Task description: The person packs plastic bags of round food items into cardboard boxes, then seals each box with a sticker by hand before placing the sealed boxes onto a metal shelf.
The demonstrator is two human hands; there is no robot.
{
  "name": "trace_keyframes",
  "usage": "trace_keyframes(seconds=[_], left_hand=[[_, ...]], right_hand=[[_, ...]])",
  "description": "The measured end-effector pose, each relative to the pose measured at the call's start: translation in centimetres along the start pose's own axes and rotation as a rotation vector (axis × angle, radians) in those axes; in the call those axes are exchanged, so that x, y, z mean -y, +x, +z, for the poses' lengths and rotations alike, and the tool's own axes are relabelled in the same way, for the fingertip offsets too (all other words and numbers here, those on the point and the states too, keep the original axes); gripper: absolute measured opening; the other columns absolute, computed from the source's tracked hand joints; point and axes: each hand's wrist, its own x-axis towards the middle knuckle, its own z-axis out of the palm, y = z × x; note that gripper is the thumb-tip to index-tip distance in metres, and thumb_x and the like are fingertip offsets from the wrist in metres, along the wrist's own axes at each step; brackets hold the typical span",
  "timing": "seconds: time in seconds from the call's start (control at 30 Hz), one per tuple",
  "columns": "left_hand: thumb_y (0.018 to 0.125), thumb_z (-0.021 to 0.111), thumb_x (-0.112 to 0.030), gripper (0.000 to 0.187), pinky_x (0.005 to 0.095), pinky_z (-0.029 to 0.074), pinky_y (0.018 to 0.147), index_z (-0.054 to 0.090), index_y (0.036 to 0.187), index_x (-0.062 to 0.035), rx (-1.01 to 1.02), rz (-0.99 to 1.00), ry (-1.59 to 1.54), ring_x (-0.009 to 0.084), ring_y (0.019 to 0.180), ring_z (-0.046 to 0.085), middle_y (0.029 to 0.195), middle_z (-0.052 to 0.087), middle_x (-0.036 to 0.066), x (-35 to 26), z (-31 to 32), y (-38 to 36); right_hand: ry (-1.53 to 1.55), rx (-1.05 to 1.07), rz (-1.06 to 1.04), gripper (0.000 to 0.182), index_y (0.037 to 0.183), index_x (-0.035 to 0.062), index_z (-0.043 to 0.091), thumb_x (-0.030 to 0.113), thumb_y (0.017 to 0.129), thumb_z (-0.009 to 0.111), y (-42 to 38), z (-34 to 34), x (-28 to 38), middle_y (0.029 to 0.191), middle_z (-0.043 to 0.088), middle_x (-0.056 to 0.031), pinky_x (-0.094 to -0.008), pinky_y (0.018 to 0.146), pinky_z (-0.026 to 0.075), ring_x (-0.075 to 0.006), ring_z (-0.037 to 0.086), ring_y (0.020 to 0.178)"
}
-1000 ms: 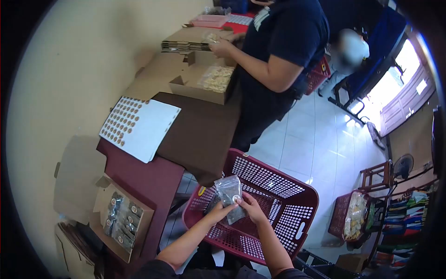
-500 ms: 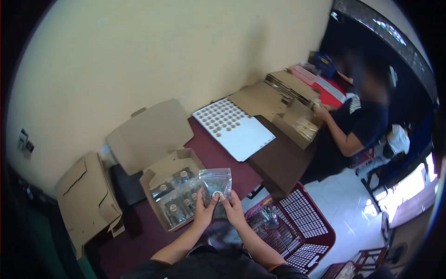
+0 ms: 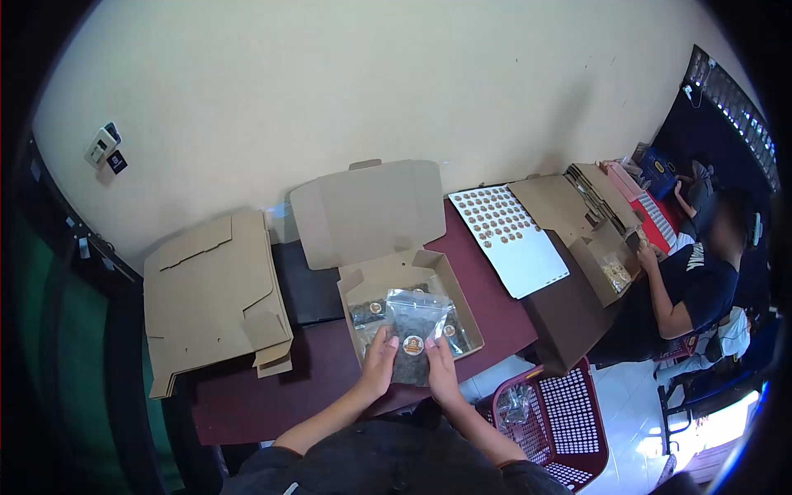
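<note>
Clear plastic is what you are holding: a sealed pouch [image 3: 412, 340] with dark contents and a round label on its front, held between both your hands just above the counter's near edge. Your left hand [image 3: 378, 363] pinches the pouch's left side, thumb on the front and fingers behind; your right hand [image 3: 441, 369] pinches the right side the same way. Directly beyond your hands sits an open cardboard box [image 3: 410, 293], lid flap standing up behind it, with a few similar pouches already lying flat inside.

To place this one well, I judge you should keep it level, label up, and lower it squarely into the space left in the box so it lies like the others, not on the box wall.

Left of your left hand, a stack of flat unfolded cartons [image 3: 210, 297] lies on the maroon counter [image 3: 322, 363]. Below and right of your right hand stands a red basket [image 3: 561, 412] on the floor. Further right, a sticker sheet [image 3: 507, 235], then a co-worker's arm [image 3: 672, 301] at another box.
</note>
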Motion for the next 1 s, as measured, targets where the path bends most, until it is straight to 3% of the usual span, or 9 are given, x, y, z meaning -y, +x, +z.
trace_keyframes(seconds=[0.1, 0.2, 0.33, 0.37, 0.47, 0.63, 0.8, 0.87, 1.0], left_hand=[[0.092, 0.053, -0.019, 0.034, 0.0285, 0.039, 0.089, 0.043, 0.117, 0.0021, 0.105, 0.068, 0.196, 0.0132, 0.103, 0.049, 0.109, 0.054, 0.009, -0.7, -0.4, 0.2], [0.091, 0.055, -0.019, 0.033, 0.0285, 0.039, 0.089, 0.045, 0.114, 0.002, 0.08, 0.076, 0.118, 0.0138, 0.103, 0.05, 0.108, 0.056, 0.01, -2.1, -0.6, 1.0], [0.097, 0.041, -0.026, 0.035, 0.0279, 0.039, 0.089, 0.044, 0.116, 0.003, -0.037, 0.054, 0.237, 0.0156, 0.103, 0.051, 0.109, 0.056, 0.013, -1.9, -2.4, 1.3], [0.099, 0.03, -0.031, 0.042, 0.0281, 0.039, 0.089, 0.042, 0.12, 0.0039, -0.081, 0.099, 0.286, 0.0174, 0.102, 0.052, 0.109, 0.056, 0.015, -2.1, -2.8, 1.2], [0.099, 0.026, -0.036, 0.049, 0.0295, 0.041, 0.088, 0.039, 0.124, 0.0037, -0.121, 0.174, 0.282, 0.0195, 0.102, 0.053, 0.109, 0.056, 0.016, 0.0, -4.5, 1.3], [0.084, 0.064, -0.021, 0.057, 0.0347, 0.044, 0.087, 0.033, 0.125, 0.0018, 0.008, 0.081, 0.433, 0.024, 0.101, 0.057, 0.107, 0.056, 0.019, -3.3, -3.9, 0.2], [0.082, 0.064, -0.018, 0.062, 0.035, 0.039, 0.093, 0.028, 0.128, 0.0008, 0.102, 0.061, 0.545, 0.0245, 0.111, 0.049, 0.117, 0.05, 0.019, -3.4, -4.0, -0.2], [0.081, 0.066, -0.016, 0.064, 0.036, 0.037, 0.096, 0.027, 0.129, 0.0002, 0.143, 0.102, 0.446, 0.0247, 0.115, 0.046, 0.123, 0.046, 0.019, -4.7, -3.1, -0.2], [0.08, 0.065, -0.014, 0.066, 0.0367, 0.034, 0.098, 0.025, 0.131, -0.0009, 0.184, 0.022, 0.354, 0.0241, 0.117, 0.044, 0.124, 0.045, 0.018, -4.3, -2.7, 0.3]], right_hand=[[-0.233, 0.043, -0.077, 0.033, 0.118, -0.0008, 0.046, 0.023, 0.095, 0.048, -0.1, 1.7, 2.5, 0.114, 0.053, -0.0077, -0.0285, 0.093, 0.036, -0.0137, 0.048, 0.105], [-0.25, 0.126, -0.085, 0.034, 0.119, -0.0008, 0.045, 0.024, 0.096, 0.047, 1.2, 2.2, 2.7, 0.113, 0.053, -0.0079, -0.0281, 0.092, 0.036, -0.0135, 0.048, 0.105], [-0.3, 0.212, -0.053, 0.038, 0.119, -0.0006, 0.045, 0.03, 0.098, 0.039, 2.4, 3.5, 2.2, 0.112, 0.052, -0.0094, -0.0286, 0.094, 0.034, -0.0148, 0.045, 0.108], [-0.313, 0.173, 0.017, 0.042, 0.12, -0.0007, 0.045, 0.034, 0.098, 0.036, 2.4, 3.8, 2.0, 0.114, 0.052, -0.0093, -0.0282, 0.096, 0.032, -0.0152, 0.044, 0.11], [-0.249, 0.204, 0.083, 0.041, 0.122, -0.0004, 0.044, 0.033, 0.097, 0.041, 3.4, 3.6, 0.9, 0.115, 0.052, -0.009, -0.0284, 0.094, 0.034, -0.0146, 0.046, 0.108], [-0.005, 0.36, 0.274, 0.031, 0.111, 0.0008, 0.055, 0.026, 0.092, 0.053, 5.3, 3.5, 1.5, 0.104, 0.06, -0.0041, -0.0261, 0.088, 0.04, -0.0105, 0.053, 0.097], [0.096, 0.268, 0.338, 0.033, 0.113, -0.0007, 0.054, 0.024, 0.091, 0.055, 4.9, 3.8, 3.2, 0.108, 0.059, -0.006, -0.0271, 0.087, 0.041, -0.0111, 0.053, 0.099], [-0.147, 0.379, 0.216, 0.035, 0.116, -0.0006, 0.05, 0.022, 0.09, 0.057, 4.2, 4.0, 5.1, 0.108, 0.058, -0.0072, -0.0288, 0.087, 0.041, -0.012, 0.054, 0.097], [-0.165, 0.324, 0.22, 0.035, 0.114, -0.0013, 0.052, 0.021, 0.088, 0.061, 3.7, 3.4, 6.1, 0.105, 0.06, -0.0063, -0.0282, 0.085, 0.043, -0.0117, 0.055, 0.095]])
